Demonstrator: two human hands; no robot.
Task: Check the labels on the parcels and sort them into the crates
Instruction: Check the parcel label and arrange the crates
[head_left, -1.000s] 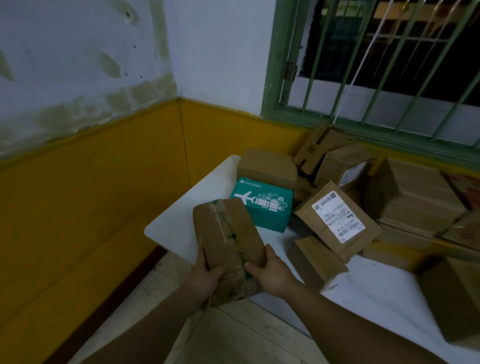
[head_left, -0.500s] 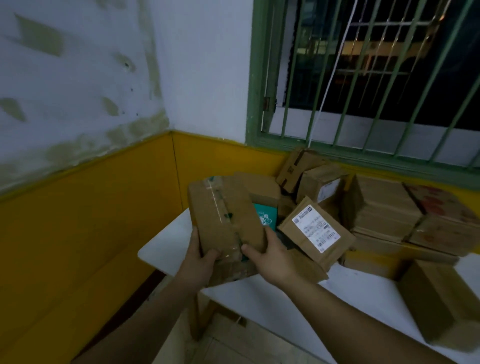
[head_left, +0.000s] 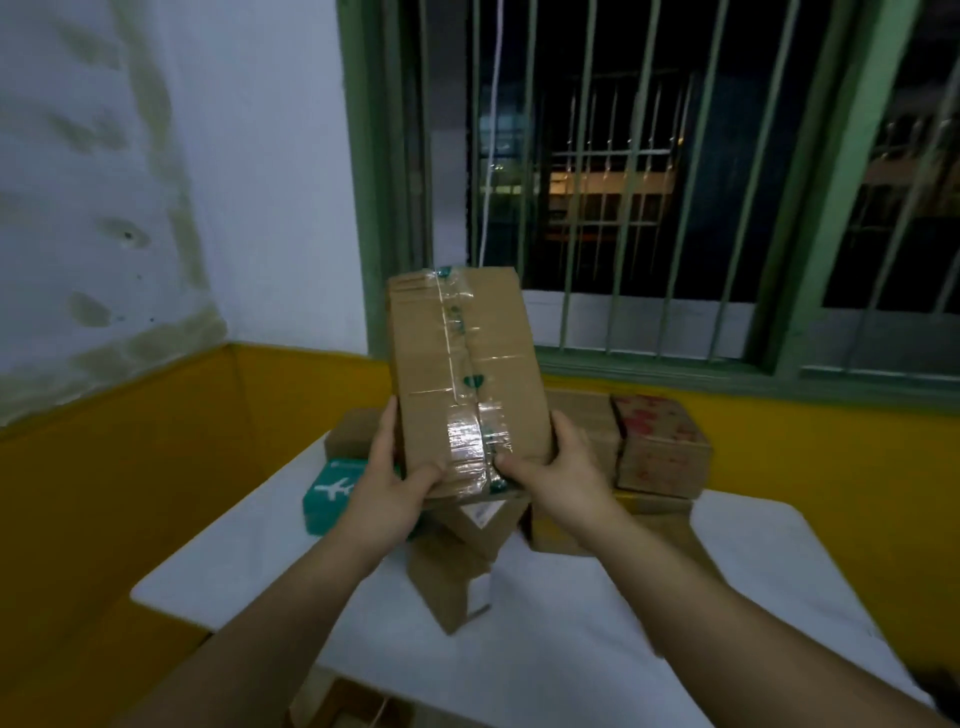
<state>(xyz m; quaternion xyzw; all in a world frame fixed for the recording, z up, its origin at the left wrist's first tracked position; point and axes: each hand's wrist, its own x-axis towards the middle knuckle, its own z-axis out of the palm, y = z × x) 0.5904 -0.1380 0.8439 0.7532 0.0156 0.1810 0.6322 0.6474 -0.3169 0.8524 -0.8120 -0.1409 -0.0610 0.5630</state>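
You hold a tall brown cardboard parcel (head_left: 467, 379), bound in clear tape, upright above the white table (head_left: 597, 623).

Your left hand (head_left: 387, 499) grips its lower left edge, thumb curled over the front, and your right hand (head_left: 563, 475) grips the lower right edge the same way (no label shows on the face turned to you). Below it the table carries a teal box printed with a white aeroplane (head_left: 332, 499), a brown box with red print (head_left: 660, 447) and more plain cardboard boxes (head_left: 452, 582), heaped toward the wall. The room corner is yellow-painted wall (head_left: 130, 493) below, stained white plaster (head_left: 156, 182) above. A green-framed barred window (head_left: 649, 182) looks out on darkness.
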